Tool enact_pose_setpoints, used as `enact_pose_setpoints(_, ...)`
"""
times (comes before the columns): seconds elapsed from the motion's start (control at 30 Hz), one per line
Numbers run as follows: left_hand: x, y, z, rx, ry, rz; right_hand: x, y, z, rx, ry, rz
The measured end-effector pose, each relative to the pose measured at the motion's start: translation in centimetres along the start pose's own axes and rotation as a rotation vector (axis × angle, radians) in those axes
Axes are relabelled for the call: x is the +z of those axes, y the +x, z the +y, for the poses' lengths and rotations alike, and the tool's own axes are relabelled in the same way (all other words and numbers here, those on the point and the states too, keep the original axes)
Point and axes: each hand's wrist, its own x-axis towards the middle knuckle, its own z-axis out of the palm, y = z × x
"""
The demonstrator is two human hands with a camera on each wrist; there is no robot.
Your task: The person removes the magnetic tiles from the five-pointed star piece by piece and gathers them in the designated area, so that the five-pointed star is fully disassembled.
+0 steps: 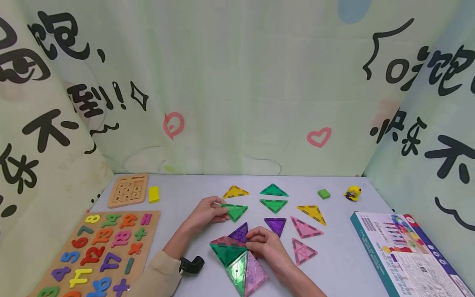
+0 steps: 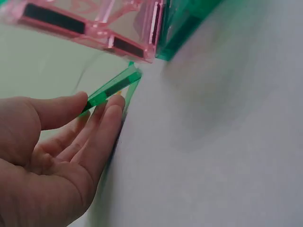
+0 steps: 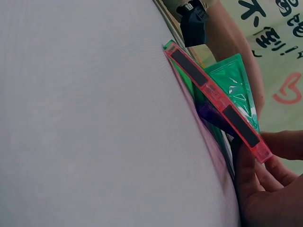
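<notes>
My left hand [image 1: 208, 212] pinches a green translucent triangle magnetic tile [image 1: 237, 212] between thumb and fingers, its dark magnet edge showing in the left wrist view. Nearer me stands a raised build of joined triangle tiles: a dark green tile [image 1: 227, 253], a lighter green tile [image 1: 238, 270] and a pink tile [image 1: 256, 275]. A purple tile [image 1: 240, 232] shows at the build's far side. My right hand [image 1: 270, 251] grips the build at its upper right corner. Seen from the right wrist, thumb and fingers close round the end of a pink tile [image 3: 213, 99].
Loose triangle tiles lie beyond and right of the build: green [image 1: 273, 190], yellow [image 1: 312, 214], purple [image 1: 276, 225] and pink [image 1: 304, 251]. At left are a number puzzle board [image 1: 154, 231] and a small wooden board [image 1: 128, 198]. A box [image 1: 408, 251] lies at right, a yellow toy figure [image 1: 352, 193] behind.
</notes>
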Motion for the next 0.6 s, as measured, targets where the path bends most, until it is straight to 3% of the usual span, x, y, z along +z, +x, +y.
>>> enact_pose_setpoints(0.07,0.4,0.2,0.1,0.009,0.051,0.044,0.1,0.0,-0.1,0.001,0.001,-0.003)
enact_pose_setpoints(0.23,1.1,0.2,0.6,0.071,0.346,0.151,0.1,0.0,-0.1,0.007,-0.005,-0.006)
enact_pose_setpoints(0.3,1.2,0.2,0.8,0.089,0.424,0.176,0.0,0.1,-0.1,0.003,-0.005,-0.006)
enact_pose_setpoints(0.47,1.3,0.4,0.8,0.093,0.436,0.192,0.0,0.0,0.0,-0.003,-0.001,-0.018)
enact_pose_setpoints(0.6,1.6,0.5,1.1,0.087,0.506,0.199,0.0,-0.1,0.0,-0.005,-0.001,-0.024)
